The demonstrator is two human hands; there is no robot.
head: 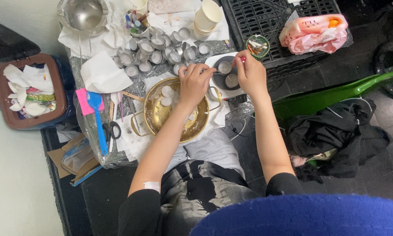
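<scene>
Two hands over a dark plate (220, 81), left hand (195, 83) pinching small metal cup (225, 67), right hand (250, 74) gripping pink-tipped tool (243, 58)

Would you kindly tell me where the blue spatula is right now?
In the head view, the blue spatula lies left of the gold pot, next to a pink sticky pad and black-handled scissors, well away from both hands.

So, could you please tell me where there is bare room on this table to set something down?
Little: the white paper left of the gold pot lies flat and bare. Behind it the metal cups crowd; the left hand and right hand cover the dark plate.
</scene>
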